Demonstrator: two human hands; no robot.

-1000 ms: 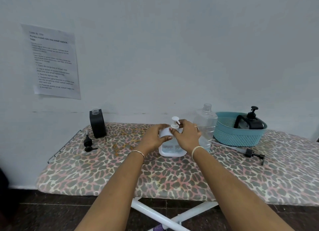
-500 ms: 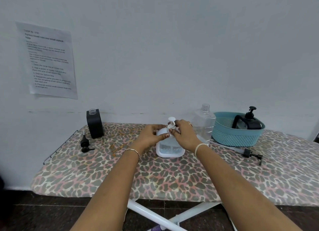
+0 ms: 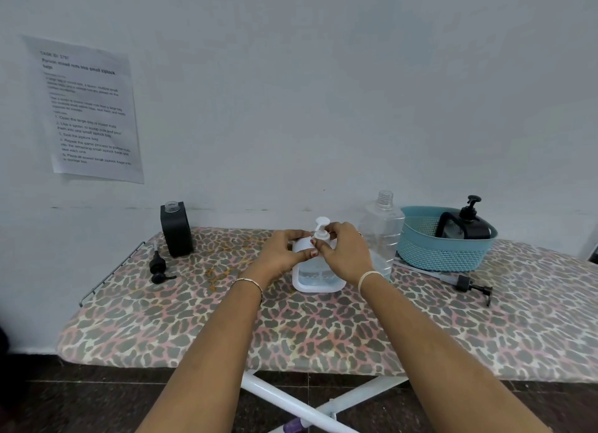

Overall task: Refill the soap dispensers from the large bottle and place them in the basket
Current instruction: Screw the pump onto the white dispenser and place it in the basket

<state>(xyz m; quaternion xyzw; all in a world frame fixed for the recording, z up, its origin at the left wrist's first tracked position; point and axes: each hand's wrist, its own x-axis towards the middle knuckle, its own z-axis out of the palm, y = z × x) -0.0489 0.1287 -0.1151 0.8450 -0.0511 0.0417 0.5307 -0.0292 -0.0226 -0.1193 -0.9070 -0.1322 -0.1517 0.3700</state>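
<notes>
A white soap dispenser [image 3: 315, 279] with clear liquid in its lower part stands mid-table. My left hand [image 3: 282, 255] grips its shoulder. My right hand [image 3: 343, 254] pinches the collar of its white pump [image 3: 322, 227]. Behind my right hand stands the large clear bottle [image 3: 383, 225], uncapped. A teal basket [image 3: 443, 251] at the right holds a black dispenser [image 3: 466, 227] with its pump on. At the back left a second black dispenser [image 3: 176, 228] stands open, and its black pump [image 3: 159, 267] lies beside it.
Another black pump with a long tube [image 3: 466, 283] lies in front of the basket. The leopard-print board [image 3: 226, 322] runs along a white wall, with a wire rack [image 3: 106, 270] at its left end. A printed sheet [image 3: 89, 109] hangs on the wall.
My right hand's fingers have shifted around the white pump's collar while my left hand keeps hold of the dispenser. The bottle itself has stayed in place.
</notes>
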